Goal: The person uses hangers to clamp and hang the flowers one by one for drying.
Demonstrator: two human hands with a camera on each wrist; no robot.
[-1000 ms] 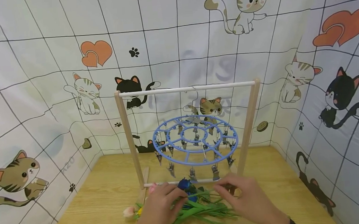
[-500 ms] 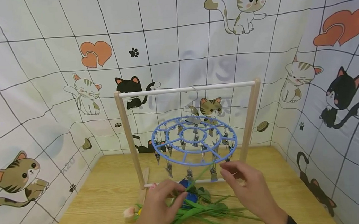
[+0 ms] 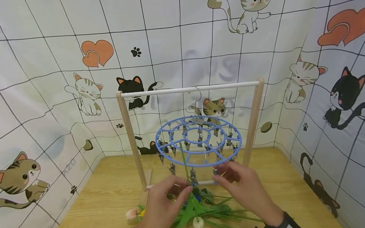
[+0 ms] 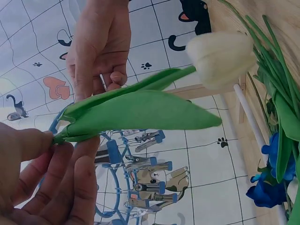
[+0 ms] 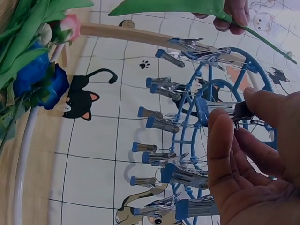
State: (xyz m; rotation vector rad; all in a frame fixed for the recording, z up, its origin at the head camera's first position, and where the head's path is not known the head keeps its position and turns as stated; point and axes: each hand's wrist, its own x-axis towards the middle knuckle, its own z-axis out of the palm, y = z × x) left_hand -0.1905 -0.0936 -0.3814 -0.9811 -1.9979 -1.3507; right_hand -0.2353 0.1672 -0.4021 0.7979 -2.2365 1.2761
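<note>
A white tulip [image 4: 222, 60] with green leaves hangs head down from my left hand [image 3: 168, 203]. Its stem is pinched between thumb and forefinger, and the free stem end points up in front of the hanger. My right hand [image 3: 244, 184] is at the front right of a round blue hanger [image 3: 202, 165]. Thumb and fingers pinch one of its metal clips [image 5: 220, 110], which has a blue tip. Several other clips dangle from the rings.
The hanger hooks over the top rail [image 3: 168, 91] of a wooden stand. Below, on the wooden table [image 3: 90, 205], lies a pile of artificial flowers, with green stems [image 3: 220, 226], a blue rose [image 5: 33, 70] and a pale pink tulip [image 3: 131, 214]. Cat-print cloth surrounds the table.
My left hand has raised the tulip from the pile and swung its stem upright, bloom down. From the stem my right hand has moved to a hanger clip and taken hold of it.
</note>
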